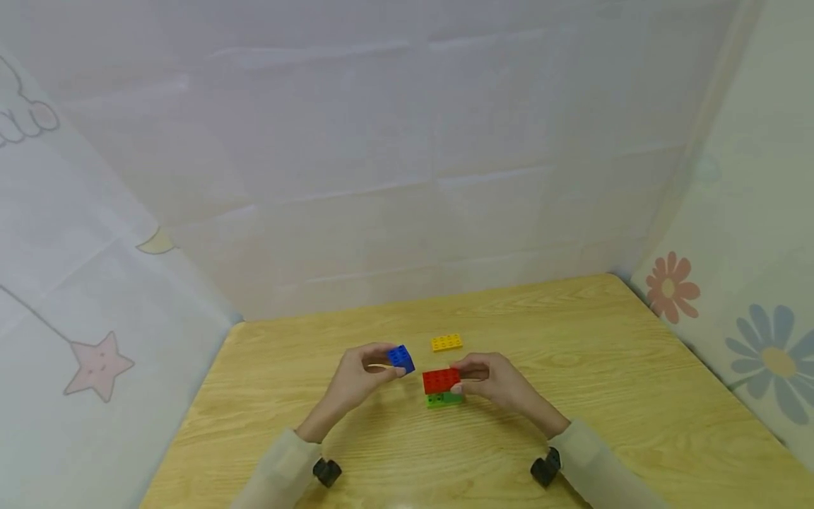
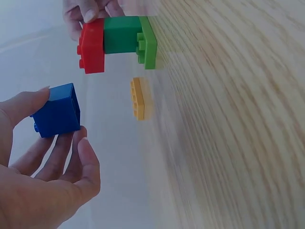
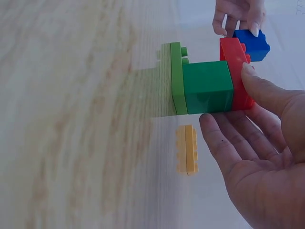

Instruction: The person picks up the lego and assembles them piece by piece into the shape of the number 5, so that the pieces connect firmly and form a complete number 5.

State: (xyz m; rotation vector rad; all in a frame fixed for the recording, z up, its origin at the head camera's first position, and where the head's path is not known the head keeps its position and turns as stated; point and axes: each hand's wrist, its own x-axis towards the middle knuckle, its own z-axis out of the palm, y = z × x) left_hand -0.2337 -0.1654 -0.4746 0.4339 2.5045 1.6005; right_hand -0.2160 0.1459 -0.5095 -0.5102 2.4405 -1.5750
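Observation:
My left hand [image 1: 360,375] pinches a blue toy brick [image 2: 58,110] between thumb and fingers, raised off the table and tilted. To its right, my right hand [image 1: 496,382] grips a red brick [image 1: 441,381], thumb on its near side and fingers behind. The red brick sits on top of a dark green block [image 3: 208,87], which stands on one end of a flat light green brick [image 2: 149,43] on the table. The red brick overhangs toward the left, above the light green brick's bare studs. Blue and red bricks are a small gap apart in the head view.
A flat yellow brick [image 1: 446,343] lies on the wooden table [image 1: 305,396] behind the stack. A pale cloth wall [image 1: 394,177] rises along the table's back edge, with patterned sheets at both sides. Each wrist wears a small black camera [image 1: 327,472].

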